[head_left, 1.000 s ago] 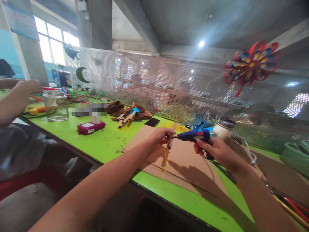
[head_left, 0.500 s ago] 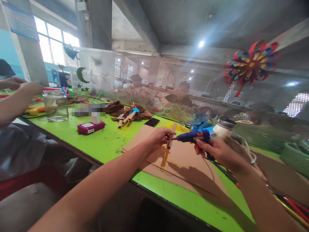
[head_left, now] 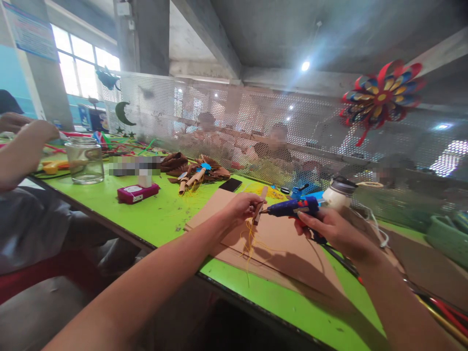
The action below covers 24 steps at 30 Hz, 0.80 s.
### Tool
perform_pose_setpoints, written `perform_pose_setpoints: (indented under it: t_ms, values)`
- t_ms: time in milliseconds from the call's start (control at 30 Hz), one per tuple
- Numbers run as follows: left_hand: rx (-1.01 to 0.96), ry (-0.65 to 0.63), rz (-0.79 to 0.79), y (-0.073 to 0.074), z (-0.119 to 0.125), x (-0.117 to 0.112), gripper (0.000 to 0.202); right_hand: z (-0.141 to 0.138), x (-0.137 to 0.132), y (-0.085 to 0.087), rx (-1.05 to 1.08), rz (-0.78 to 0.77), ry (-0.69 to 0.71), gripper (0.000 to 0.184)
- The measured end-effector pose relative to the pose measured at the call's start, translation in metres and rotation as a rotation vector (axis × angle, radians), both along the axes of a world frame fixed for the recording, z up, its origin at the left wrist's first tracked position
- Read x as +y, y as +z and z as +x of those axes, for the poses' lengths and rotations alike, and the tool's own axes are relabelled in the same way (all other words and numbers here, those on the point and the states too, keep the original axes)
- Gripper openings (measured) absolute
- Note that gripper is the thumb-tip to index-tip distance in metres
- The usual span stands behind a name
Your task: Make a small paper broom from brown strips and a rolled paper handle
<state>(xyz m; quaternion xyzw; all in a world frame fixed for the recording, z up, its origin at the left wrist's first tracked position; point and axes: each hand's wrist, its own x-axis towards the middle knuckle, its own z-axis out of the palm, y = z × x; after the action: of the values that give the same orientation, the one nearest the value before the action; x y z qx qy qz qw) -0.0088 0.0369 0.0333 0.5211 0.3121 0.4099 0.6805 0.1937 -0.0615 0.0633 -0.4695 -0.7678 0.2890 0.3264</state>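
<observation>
My left hand point(head_left: 242, 205) pinches a narrow brown paper strip point(head_left: 261, 203) held upright above sheets of brown cardboard point(head_left: 278, 246), with yellow threads point(head_left: 250, 236) hanging from under it. My right hand point(head_left: 331, 228) grips a blue glue gun point(head_left: 292, 206) with a finger on the trigger. The gun's nozzle points left and touches the strip. Both hands hover over the green table point(head_left: 157, 214).
A glass jar point(head_left: 85, 159), a magenta box point(head_left: 138, 193), rolled brown paper pieces point(head_left: 193, 175) and a black phone point(head_left: 230, 185) lie to the left. A white bottle point(head_left: 338, 195) stands behind the gun. Another person's arm point(head_left: 22, 148) works at far left. A perforated screen point(head_left: 256, 131) backs the table.
My hands hold nearly still, the glue gun's tip staying on the strip. The other person's hand at far left has shifted slightly.
</observation>
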Motion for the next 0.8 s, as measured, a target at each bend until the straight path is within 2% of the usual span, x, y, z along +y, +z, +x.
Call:
perform_pose_setpoints:
  t_ms: [167, 400, 800]
  values:
    - [-0.002, 0.000, -0.002, 0.0009, 0.0002, 0.0000, 0.012, 0.0021, -0.0001, -0.0004, 0.012, -0.023, 0.029, 0.037]
    - [0.001, 0.020, -0.009, -0.0004, 0.0009, 0.0012, 0.017, 0.0040, 0.0050, -0.0027, 0.078, -0.007, -0.038, 0.040]
    - [0.013, -0.002, -0.034, 0.0015, 0.0004, 0.0002, 0.014, 0.0045, 0.0028, -0.0033, 0.026, -0.046, 0.023, 0.038]
